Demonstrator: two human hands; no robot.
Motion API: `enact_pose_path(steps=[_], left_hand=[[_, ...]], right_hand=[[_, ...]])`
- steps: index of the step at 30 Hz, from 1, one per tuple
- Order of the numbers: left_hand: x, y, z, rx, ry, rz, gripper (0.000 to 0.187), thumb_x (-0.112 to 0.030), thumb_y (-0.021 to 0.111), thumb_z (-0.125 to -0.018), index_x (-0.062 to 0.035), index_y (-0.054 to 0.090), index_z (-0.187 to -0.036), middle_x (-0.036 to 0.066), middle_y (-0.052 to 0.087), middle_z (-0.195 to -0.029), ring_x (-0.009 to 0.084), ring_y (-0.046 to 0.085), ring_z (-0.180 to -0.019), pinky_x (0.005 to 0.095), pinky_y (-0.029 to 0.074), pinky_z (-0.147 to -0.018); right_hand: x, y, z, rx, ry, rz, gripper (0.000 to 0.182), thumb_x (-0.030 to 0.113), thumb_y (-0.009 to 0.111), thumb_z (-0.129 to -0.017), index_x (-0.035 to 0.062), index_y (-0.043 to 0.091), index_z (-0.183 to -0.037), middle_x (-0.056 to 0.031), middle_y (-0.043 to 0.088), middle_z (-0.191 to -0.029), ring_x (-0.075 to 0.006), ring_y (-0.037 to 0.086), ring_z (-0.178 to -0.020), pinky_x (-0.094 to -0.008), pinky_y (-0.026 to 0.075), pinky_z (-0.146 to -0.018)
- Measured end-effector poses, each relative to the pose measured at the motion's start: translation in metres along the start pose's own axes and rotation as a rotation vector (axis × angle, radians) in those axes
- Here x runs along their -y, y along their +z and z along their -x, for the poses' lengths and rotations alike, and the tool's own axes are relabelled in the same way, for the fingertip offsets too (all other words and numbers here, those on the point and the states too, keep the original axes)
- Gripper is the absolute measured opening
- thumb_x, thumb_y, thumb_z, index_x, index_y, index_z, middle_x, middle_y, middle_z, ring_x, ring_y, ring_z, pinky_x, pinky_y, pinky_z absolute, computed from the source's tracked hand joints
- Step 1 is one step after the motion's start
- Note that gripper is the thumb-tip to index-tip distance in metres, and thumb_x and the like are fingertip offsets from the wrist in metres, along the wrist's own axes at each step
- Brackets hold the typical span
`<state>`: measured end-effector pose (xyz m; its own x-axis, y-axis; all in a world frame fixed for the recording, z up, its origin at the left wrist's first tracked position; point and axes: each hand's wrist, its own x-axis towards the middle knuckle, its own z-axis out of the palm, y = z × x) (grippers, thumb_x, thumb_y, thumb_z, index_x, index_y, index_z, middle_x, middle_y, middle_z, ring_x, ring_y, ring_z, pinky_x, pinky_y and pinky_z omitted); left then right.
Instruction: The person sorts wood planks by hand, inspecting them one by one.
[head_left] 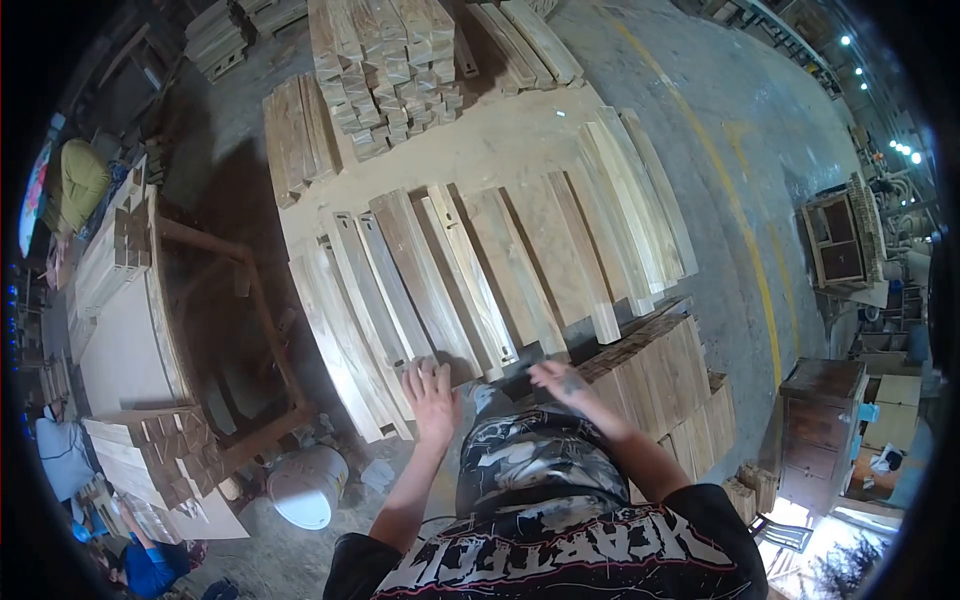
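Planks (470, 270) were laid on tan board (500, 142), pointing lengthwise away from the body — one near end partly covered by the spread left hand (431, 396). The right hand (562, 383) was blurred, its grip indiscernible.

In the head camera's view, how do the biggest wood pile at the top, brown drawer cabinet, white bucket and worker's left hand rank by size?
Largest to smallest, as they look:
Wood pile
Drawer cabinet
White bucket
Left hand
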<state>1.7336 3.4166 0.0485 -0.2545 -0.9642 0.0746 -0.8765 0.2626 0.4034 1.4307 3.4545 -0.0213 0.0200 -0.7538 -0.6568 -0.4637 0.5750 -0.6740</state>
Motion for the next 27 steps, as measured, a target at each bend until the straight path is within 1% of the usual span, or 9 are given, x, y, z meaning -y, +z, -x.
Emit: enact_pose_path(steps=[1,4,6,9,12,18,22,23,27], left_hand=[[0.001,0.004,0.006,0.088,-0.015,0.047,0.06,-0.018,0.075,-0.079,-0.0018,0.057,-0.134,0.025,0.039,-0.15,0.0485,0.026,-0.147,0.0668,0.016,-0.121],[-0.002,0.008,0.014,0.153,-0.035,-0.01,0.063,-0.02,0.074,-0.08,-0.0019,0.055,-0.137,0.026,0.034,-0.156,0.0491,0.02,-0.151,0.0681,0.014,-0.121],[0.004,0.015,0.016,0.158,-0.034,-0.002,0.061,-0.02,0.072,-0.083,-0.0018,0.054,-0.139,0.026,0.03,-0.159,0.0497,0.016,-0.152,0.0662,0.014,-0.122],[0.004,0.015,0.017,0.101,-0.062,0.101,0.055,-0.008,0.067,-0.081,-0.0007,0.057,-0.135,0.028,0.031,-0.158,0.0507,0.018,-0.151,0.0612,0.019,-0.123],[0.005,0.021,0.022,0.067,-0.064,0.158,0.06,-0.003,0.068,-0.072,-0.0007,0.059,-0.131,0.03,0.027,-0.158,0.0526,0.016,-0.151,0.0599,0.022,-0.123],[0.001,0.014,0.02,0.039,-0.086,0.261,0.06,0.004,0.063,-0.069,-0.0012,0.059,-0.129,0.032,0.024,-0.158,0.055,0.016,-0.15,0.0587,0.027,-0.122],[-0.004,0.001,0.018,-0.015,-0.123,0.331,0.064,0.009,0.064,-0.066,-0.0055,0.059,-0.128,0.031,0.02,-0.159,0.0549,0.019,-0.149,0.0569,0.03,-0.12],[-0.005,-0.001,0.017,-0.051,-0.141,0.39,0.064,0.009,0.064,-0.066,-0.0066,0.059,-0.128,0.031,0.02,-0.16,0.0543,0.02,-0.149,0.0562,0.031,-0.12],[-0.009,-0.027,0.007,-0.127,-0.22,0.609,0.061,0.011,0.061,-0.069,-0.0088,0.059,-0.127,0.029,0.02,-0.161,0.0518,0.025,-0.148,0.0539,0.033,-0.118]], right_hand=[[-0.018,0.034,-0.028,0.158,-0.063,-0.11,0.053,0.051,0.055,-0.103,0.0008,0.069,-0.113,-0.0118,0.076,-0.101,-0.0182,0.072,-0.088,-0.0319,0.056,-0.081],[0.037,0.083,-0.041,0.489,-0.066,0.058,0.044,0.039,0.054,-0.102,-0.0025,0.067,-0.111,-0.0156,0.074,-0.1,-0.0228,0.071,-0.086,-0.0379,0.055,-0.079],[0.027,0.118,-0.06,0.387,-0.238,0.322,0.039,0.033,0.055,-0.101,-0.0031,0.066,-0.111,-0.0145,0.073,-0.098,-0.0214,0.07,-0.084,-0.0351,0.055,-0.074],[0.059,0.11,-0.045,0.44,0.039,-0.194,0.037,0.031,0.057,-0.1,-0.0032,0.065,-0.112,-0.014,0.072,-0.099,-0.019,0.069,-0.082,-0.032,0.055,-0.069],[0.065,0.095,-0.045,0.139,0.304,-0.544,0.034,0.029,0.06,-0.1,-0.0021,0.065,-0.114,-0.01,0.072,-0.098,-0.0179,0.07,-0.082,-0.0313,0.057,-0.068],[0.077,0.088,-0.048,-0.173,-0.345,0.223,0.038,0.025,0.072,-0.09,0.0066,0.064,-0.122,-0.0131,0.073,-0.098,-0.0284,0.073,-0.089,-0.035,0.058,-0.078],[0.121,0.11,-0.051,-0.024,-0.24,0.457,0.072,0.021,0.072,-0.085,0.0137,0.041,-0.149,-0.0163,0.067,-0.125,-0.0338,0.067,-0.112,-0.0426,0.054,-0.095],[0.121,0.114,-0.057,0.01,-0.26,0.514,0.084,0.025,0.071,-0.084,0.0123,0.028,-0.155,-0.0221,0.053,-0.144,-0.0376,0.058,-0.127,-0.0456,0.049,-0.104],[0.127,0.143,-0.061,-0.069,-0.088,0.525,0.098,0.035,0.073,-0.08,0.0101,0.019,-0.159,-0.0288,0.042,-0.148,-0.0457,0.052,-0.129,-0.0523,0.048,-0.104]])
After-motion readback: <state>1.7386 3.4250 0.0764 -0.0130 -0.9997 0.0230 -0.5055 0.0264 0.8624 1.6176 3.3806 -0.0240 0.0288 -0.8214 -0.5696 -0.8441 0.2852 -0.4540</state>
